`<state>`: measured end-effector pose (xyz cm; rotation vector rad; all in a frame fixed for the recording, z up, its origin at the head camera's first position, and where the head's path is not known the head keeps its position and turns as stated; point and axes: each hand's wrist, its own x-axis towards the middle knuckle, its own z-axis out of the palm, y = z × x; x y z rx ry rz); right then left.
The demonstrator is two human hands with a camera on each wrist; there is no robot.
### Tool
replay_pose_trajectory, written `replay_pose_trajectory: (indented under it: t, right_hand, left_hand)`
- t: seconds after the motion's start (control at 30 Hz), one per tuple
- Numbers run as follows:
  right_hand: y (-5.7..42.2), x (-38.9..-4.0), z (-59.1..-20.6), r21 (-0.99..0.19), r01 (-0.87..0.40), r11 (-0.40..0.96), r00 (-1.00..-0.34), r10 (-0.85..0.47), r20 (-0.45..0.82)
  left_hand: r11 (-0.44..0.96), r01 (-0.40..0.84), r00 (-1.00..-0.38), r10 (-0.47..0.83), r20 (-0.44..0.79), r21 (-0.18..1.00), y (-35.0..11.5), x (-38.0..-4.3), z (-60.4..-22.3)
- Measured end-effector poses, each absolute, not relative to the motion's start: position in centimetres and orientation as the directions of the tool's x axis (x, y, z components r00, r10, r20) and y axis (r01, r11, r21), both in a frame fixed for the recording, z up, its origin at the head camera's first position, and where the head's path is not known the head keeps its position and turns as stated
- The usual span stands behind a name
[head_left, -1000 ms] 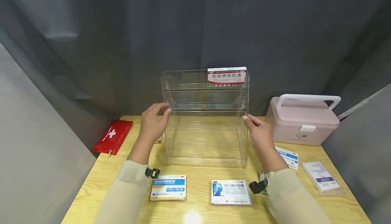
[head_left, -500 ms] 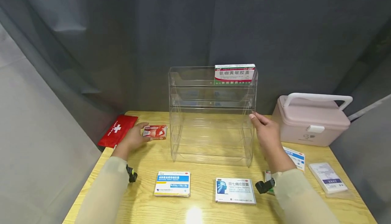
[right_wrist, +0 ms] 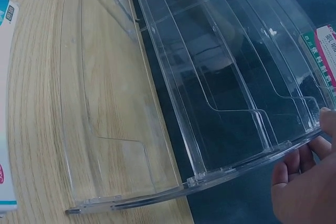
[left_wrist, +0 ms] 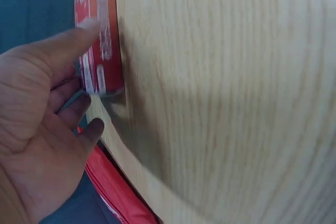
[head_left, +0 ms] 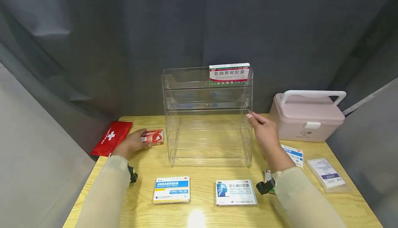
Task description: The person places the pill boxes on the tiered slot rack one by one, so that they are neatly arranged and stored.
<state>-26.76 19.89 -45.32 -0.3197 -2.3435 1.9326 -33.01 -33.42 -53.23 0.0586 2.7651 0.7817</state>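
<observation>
A red medicine box [head_left: 154,137] lies on the table left of the clear plastic display rack [head_left: 205,109]. My left hand [head_left: 134,141] holds its left end; in the left wrist view the thumb lies on the red box [left_wrist: 107,51] and the index finger is mostly hidden. My right hand [head_left: 265,129] pinches the right side edge of the upright rack. A white, red and green medicine box [head_left: 230,75] stands in the rack's top tier, at the right.
Toward the front lie a blue and white medicine box [head_left: 171,190] and a white one [head_left: 237,193]. A red first aid pouch [head_left: 112,139] is at left. On the right are a pink case [head_left: 306,124], another blue and white box [head_left: 293,156] and a bagged pack [head_left: 326,173].
My left hand has left the rack's left side, moved down and left, and taken hold of the red medicine box. The right hand keeps its grip on the rack.
</observation>
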Motion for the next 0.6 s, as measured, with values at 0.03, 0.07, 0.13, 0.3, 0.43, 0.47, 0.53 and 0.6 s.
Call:
replay_pose_trajectory:
  t: [0.03,0.07,0.13,0.3,0.43,0.47,0.53,0.6]
  right_hand:
    - [19.9,-26.8,-45.3,-0.978,0.105,0.178,-0.974,0.218,-0.065]
    - [19.9,-26.7,-45.3,-0.979,0.105,0.173,-0.973,0.219,-0.066]
    - [19.8,-26.7,-45.2,-0.982,0.106,0.158,-0.972,0.222,-0.070]
    - [19.9,-26.6,-44.8,-0.986,0.111,0.123,-0.973,0.217,-0.083]
    - [19.8,-26.6,-44.9,-0.986,0.117,0.122,-0.972,0.215,-0.089]
    - [19.8,-26.7,-44.9,-0.985,0.121,0.125,-0.972,0.215,-0.092]
    - [19.7,-26.7,-45.0,-0.985,0.118,0.122,-0.973,0.211,-0.091]
    - [19.7,-26.9,-45.1,-0.988,0.111,0.110,-0.975,0.204,-0.087]
  left_hand:
    - [0.850,-0.030,-0.965,0.113,-0.237,0.526,-33.5,-32.9,-53.3]
    - [0.846,-0.027,-0.966,0.116,-0.233,0.532,-33.6,-32.8,-53.4]
    - [0.839,-0.021,-0.969,0.118,-0.219,0.543,-33.9,-32.5,-53.6]
    - [0.789,-0.043,-0.978,0.091,-0.185,0.613,-34.6,-31.5,-54.7]
    - [0.737,-0.032,-0.992,0.060,-0.113,0.675,-35.0,-30.2,-56.1]
    - [0.728,-0.019,-0.994,0.059,-0.090,0.685,-35.1,-29.9,-56.4]
    - [0.716,-0.005,-0.998,0.039,-0.047,0.698,-35.2,-29.2,-56.9]
    - [0.696,-0.003,-1.000,0.013,-0.017,0.718,-35.3,-28.6,-57.2]
